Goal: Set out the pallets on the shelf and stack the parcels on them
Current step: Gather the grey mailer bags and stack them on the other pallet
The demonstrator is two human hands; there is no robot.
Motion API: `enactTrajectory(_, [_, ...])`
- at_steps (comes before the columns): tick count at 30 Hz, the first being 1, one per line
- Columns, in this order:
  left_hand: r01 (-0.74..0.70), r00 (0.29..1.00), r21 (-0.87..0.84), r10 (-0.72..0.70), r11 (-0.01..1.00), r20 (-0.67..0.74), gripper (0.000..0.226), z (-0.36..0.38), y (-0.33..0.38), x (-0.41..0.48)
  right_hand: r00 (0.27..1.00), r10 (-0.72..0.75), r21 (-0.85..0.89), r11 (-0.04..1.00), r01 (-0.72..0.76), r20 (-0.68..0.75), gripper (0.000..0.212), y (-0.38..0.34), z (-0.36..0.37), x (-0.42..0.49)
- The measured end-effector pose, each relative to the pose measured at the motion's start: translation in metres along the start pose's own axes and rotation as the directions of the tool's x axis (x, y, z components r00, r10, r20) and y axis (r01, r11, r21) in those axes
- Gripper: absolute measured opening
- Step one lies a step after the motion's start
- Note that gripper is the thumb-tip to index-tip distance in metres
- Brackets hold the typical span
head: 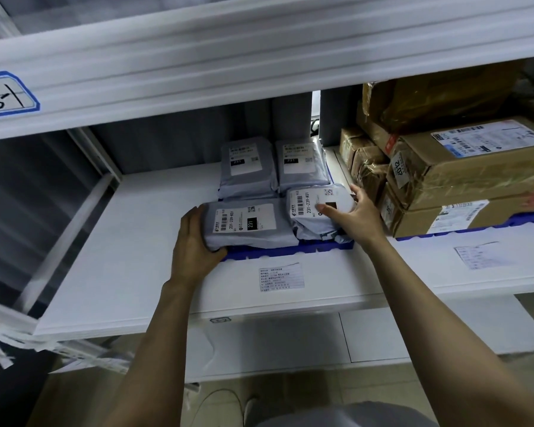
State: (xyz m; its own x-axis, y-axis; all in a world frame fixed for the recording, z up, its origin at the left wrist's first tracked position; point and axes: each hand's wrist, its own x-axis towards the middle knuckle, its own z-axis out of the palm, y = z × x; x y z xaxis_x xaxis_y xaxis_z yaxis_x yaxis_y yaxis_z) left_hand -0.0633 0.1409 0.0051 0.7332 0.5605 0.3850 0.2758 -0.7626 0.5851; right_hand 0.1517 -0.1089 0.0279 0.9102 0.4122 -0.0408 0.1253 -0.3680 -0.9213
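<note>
The left hand (195, 241) is wrapped round the left end of the front-left parcel (250, 224), with the fingers curled over the top edge and the thumb tucked under the front corner. The right hand (356, 215) is closed on the front-right parcel (315, 208): the thumb is laid flat on its printed label and the fingers are hooked round its right edge.

Both parcels are set side by side, touching, along the front of a blue pallet (290, 251). The left end of the front-left parcel reaches just past the pallet's left edge. Behind them, two rear parcels (247, 167) are placed side by side against the back of the shelf, so that the pallet is covered by four grey bags and only its front rim and a sliver of its right side are seen.

The pallet is stood on a white shelf (130, 241). Open shelf surface is left to the left of the pallet, as far as the shelf's left edge, and a strip is left in front of it, where a paper label (281, 277) is stuck.

On the right, only a narrow gap is left between the right hand and a stack of cardboard boxes (475, 167), which is carried on a second pallet (530, 218). Overhead, the space is bounded by the upper beam (198, 72).
</note>
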Motion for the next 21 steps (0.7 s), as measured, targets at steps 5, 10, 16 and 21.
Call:
enactTrajectory(5, [0.056,0.997,-0.025,-0.054,0.998,0.052,0.094,0.001,-0.005,-0.004,1.000,-0.019,0.001,1.000,0.019,0.000,0.114,0.001,0.000,-0.003])
enactTrajectory(10, [0.170,0.977,-0.140,-0.148,0.975,0.157,0.101,-0.002,-0.006,-0.001,0.999,-0.050,-0.036,0.998,0.051,0.021,0.137,0.007,-0.001,-0.007])
enactTrajectory(16, [0.104,0.987,0.019,-0.105,0.994,0.124,0.110,-0.004,-0.005,-0.001,0.991,-0.116,-0.164,0.979,0.125,0.060,0.127,0.002,-0.005,-0.017])
enactTrajectory(21, [0.097,0.992,0.098,-0.104,0.990,0.064,0.116,-0.012,0.013,0.011,0.977,-0.213,-0.191,0.958,0.213,0.018,0.112,-0.020,-0.008,-0.018])
